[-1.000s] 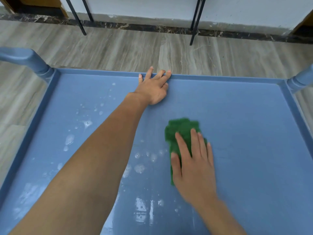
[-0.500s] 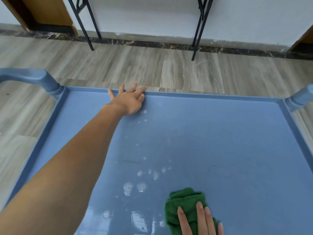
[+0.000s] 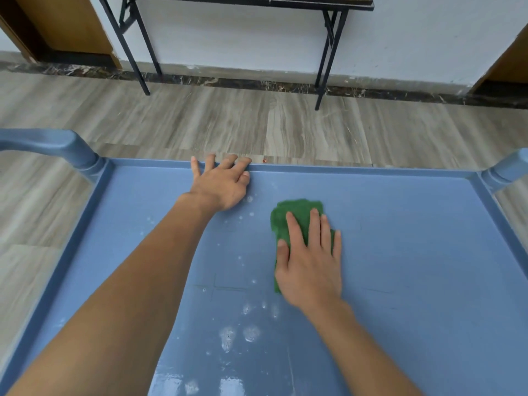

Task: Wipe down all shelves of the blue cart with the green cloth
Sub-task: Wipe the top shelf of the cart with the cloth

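**Green cloth (image 3: pixel 297 214) rubs the top shelf (image 3: pixel 414 252)**

My right hand (image 3: pixel 310 267) presses flat on it, fingers straight, near the middle of the blue cart (image 3: pixel 71 150). My left hand (image 3: pixel 221 187) lies flat at the far rim (image 3: pixel 357 169), fingers straight. Next, I think, I must rub the foam spots (image 3: pixel 251 332) nearer me.

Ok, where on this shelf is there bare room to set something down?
Widest bare patch: right of the green cloth, out to the right rim. Smaller: far left corner, between left hand and handle post. Crowded: middle, with right hand and foam spots.
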Motion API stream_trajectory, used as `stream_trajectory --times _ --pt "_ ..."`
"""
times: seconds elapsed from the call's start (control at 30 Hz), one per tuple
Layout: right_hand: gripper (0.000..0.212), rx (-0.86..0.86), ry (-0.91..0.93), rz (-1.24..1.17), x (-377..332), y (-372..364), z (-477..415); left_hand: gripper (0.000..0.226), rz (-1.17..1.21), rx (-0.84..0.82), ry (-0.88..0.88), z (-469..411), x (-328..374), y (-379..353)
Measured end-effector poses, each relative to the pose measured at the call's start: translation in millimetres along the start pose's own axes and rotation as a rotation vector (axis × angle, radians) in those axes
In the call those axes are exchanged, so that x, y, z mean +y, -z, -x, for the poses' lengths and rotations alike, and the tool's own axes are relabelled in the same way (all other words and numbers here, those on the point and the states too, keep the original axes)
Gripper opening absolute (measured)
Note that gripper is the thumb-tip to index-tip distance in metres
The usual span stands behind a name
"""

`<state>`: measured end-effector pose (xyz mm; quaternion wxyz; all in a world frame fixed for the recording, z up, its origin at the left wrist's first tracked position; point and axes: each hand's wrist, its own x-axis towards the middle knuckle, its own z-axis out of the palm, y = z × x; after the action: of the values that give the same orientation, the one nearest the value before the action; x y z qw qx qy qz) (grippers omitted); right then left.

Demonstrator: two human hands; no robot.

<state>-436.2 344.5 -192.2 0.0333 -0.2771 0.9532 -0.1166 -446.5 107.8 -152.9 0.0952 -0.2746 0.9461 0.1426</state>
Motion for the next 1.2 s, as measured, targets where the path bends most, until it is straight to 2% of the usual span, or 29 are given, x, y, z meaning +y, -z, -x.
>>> stream_trajectory --times 0.2,0.43,0.57,0.83,0.93,1.07,1.2 --pt "0.059 -0.08 -0.033 -0.012 -21.8 2.5 -87.8 0.054 -0.012 0.019 -0.045 -0.7 -4.2 -3.1" --pt "0.057 -0.094 -0.042 -0.009 -23.7 3.2 -85.4 0.061 -0.058 -0.026 -0.087 -0.9 -12.0 -3.7" --pt "0.058 -0.066 -0.013 -0.006 -17.9 4.0 -30.1 0.062 -0.067 -0.031 -0.095 -2.1 -14.4 -4.4" --pt "0.056 0.052 0.06 0.008 -11.0 2.8 157.5 0.061 -0.08 -0.064 -0.09 2.1 -11.3 0.2" --pt "0.053 0.125 0.041 0.122 -9.4 -5.5 211.9 0.061 -0.087 -0.066 -0.098 3.8 -11.5 2.8" --pt "0.053 0.099 -0.016 0.186 -8.4 -10.8 243.9 0.062 -0.081 -0.06 -0.102 3.8 -12.7 0.5" --pt "0.053 0.123 0.009 0.171 -11.9 -9.2 232.1 0.06 -0.072 -0.064 -0.1 2.6 -13.3 1.5"
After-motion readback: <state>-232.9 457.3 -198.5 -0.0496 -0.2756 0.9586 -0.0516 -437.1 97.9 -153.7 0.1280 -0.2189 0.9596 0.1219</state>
